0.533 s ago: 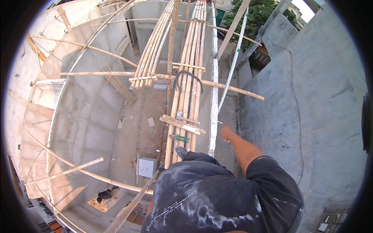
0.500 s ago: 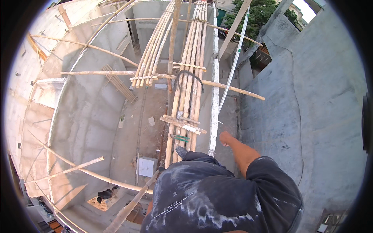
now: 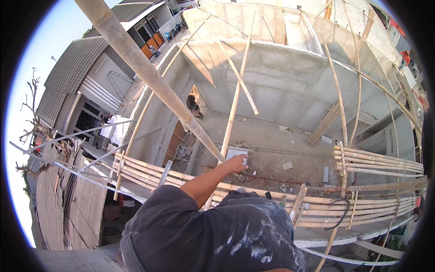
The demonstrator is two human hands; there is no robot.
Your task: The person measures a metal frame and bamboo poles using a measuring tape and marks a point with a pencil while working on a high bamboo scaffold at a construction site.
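Note:
My left hand [image 3: 236, 164] reaches out from the dark sleeve, fingers loosely curved and slightly apart, with nothing seen in it. Below it, down on the ground, lies a pale block [image 3: 238, 152], partly covered by the hand. My forearm crosses in front of a thick bamboo pole [image 3: 154, 81] that slants in from the upper left; I cannot tell whether they touch. Under and beside me runs a walkway of bamboo poles tied together [image 3: 374, 209]. A short wooden board [image 3: 297, 201] lies across it. My right hand is out of view.
Below lies a deep walled room with a dirt floor [image 3: 267, 131] and a person [image 3: 192, 105] by an opening. A bamboo ladder-like rack [image 3: 325, 123] leans on the wall. A dark hose [image 3: 342, 213] loops over the walkway. Crossed bamboo poles [image 3: 235, 84] stand ahead.
My view has swung to the left, away from the length of the walkway. My right arm has left the picture, and my left arm has come into it, stretched outward.

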